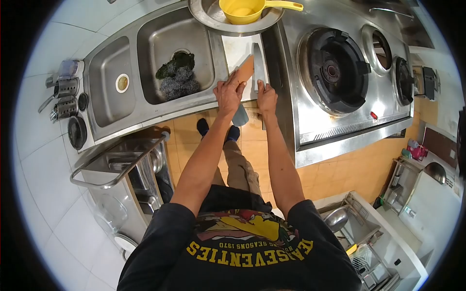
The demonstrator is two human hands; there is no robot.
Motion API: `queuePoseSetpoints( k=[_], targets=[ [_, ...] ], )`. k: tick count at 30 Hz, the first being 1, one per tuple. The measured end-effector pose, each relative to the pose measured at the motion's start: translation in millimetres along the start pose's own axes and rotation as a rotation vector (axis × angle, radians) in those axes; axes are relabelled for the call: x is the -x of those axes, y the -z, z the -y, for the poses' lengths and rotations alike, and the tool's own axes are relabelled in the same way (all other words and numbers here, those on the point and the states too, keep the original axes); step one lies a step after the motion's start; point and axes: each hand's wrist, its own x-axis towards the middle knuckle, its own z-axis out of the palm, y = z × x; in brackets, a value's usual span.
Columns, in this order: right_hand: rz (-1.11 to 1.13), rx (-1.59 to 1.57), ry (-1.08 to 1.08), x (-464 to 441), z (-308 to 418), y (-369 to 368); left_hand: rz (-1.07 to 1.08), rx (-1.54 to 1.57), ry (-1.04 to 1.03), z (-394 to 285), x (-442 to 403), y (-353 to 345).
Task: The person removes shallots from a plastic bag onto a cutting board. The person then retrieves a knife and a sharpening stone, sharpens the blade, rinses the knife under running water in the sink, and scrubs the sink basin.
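My left hand (229,96) is closed on a long orange carrot (245,70), which lies slanted over the white cutting board (234,47). In my right hand (267,98) is a knife (257,60), its grey blade pointing away from me, just right of the carrot. My right fingers wrap its handle, which they mostly hide. The board fills the narrow strip of counter between the sink and the stove. From this angle I cannot tell whether the blade touches the carrot.
A steel basin (204,17) holding a yellow ladle (242,10) stands behind the board. Dark leafy greens (178,77) lie in the sink (148,36) to the left. A large wok burner (332,72) is on the right. Beneath the counter edge shows a blue-grey object (240,117).
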Motion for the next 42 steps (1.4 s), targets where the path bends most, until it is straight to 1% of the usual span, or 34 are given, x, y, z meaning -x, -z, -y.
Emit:
queuePoseSetpoints(
  k=[1,2,5,6,9,10,11,13,14,17,18,21,23,25,26,29,30,33,34,37,38,41,42],
  targets=[
    [-0.008,-0.024,-0.002,-2.2,3.1,2.5,0.002,-0.004,0.006,0.7,0.2,-0.4],
    [0.047,0.012,-0.041,4.5,2.0,7.9,0.004,-0.005,0.016,1.3,0.2,-1.7],
    [0.111,0.085,-0.034,40.4,-17.8,8.0,0.016,0.033,0.021,0.5,1.5,0.0],
    [0.061,-0.011,0.01,50.6,-23.2,1.2,0.015,0.031,0.021,0.8,0.0,-0.7],
    [0.002,-0.013,0.04,46.4,-32.0,-12.2,0.009,0.017,0.017,4.5,0.9,-1.6],
    [0.057,-0.019,-0.014,37.0,-14.0,-4.1,-0.005,0.017,0.005,5.1,-1.7,-2.1],
    [0.051,0.003,-0.01,27.2,-11.2,-2.6,-0.012,0.02,-0.004,3.8,2.1,-2.7],
    [0.025,0.033,0.017,-7.2,-4.5,-5.2,0.02,-0.002,0.037,-2.1,-0.6,-0.8],
    [-0.02,-0.025,0.026,-16.8,-10.2,-8.1,0.037,-0.015,0.061,-3.8,-0.1,2.3],
    [0.1,0.016,-0.076,11.8,1.1,18.0,0.012,0.015,0.024,-0.3,0.1,0.5],
    [0.109,-0.024,-0.049,27.7,0.0,19.2,0.014,0.023,0.027,-0.5,2.6,-0.7],
    [0.12,0.112,-0.075,47.4,-20.5,0.6,0.009,0.026,0.029,0.6,-0.3,1.2],
    [0.106,0.073,-0.062,42.0,-28.4,-12.7,0.015,0.019,0.042,-0.5,1.5,1.7],
    [0.106,0.031,-0.047,26.9,-18.1,-9.4,0.026,-0.009,0.048,0.0,0.6,-0.6],
    [0.108,0.058,-0.05,18.8,-10.2,-5.9,0.016,0.0,0.043,-0.9,-0.3,0.0],
    [0.022,-0.051,-0.048,0.4,-3.8,-6.1,-0.004,0.014,0.03,-1.8,0.1,-1.8],
    [0.056,-0.043,-0.144,-1.6,1.2,1.0,-0.01,0.015,0.029,-2.8,-1.2,1.2],
    [0.105,0.055,-0.037,24.9,-4.4,13.8,0.039,-0.002,0.041,-6.1,0.0,5.8],
    [0.048,0.095,0.016,37.8,-11.9,9.7,0.018,0.021,0.028,-6.2,-2.4,2.7],
    [0.046,0.024,-0.039,45.4,-21.5,-4.7,-0.013,0.028,0.025,-0.1,-0.7,2.1],
    [0.107,0.111,-0.052,36.7,-23.7,-5.6,-0.005,0.009,0.034,-0.3,1.2,1.3],
    [0.11,0.11,-0.053,14.0,1.5,2.2,-0.003,0.004,0.04,-4.2,2.6,0.3],
    [0.077,0.079,-0.054,6.4,6.1,0.8,0.001,0.006,0.039,-4.1,0.7,-0.1]
  ],
)
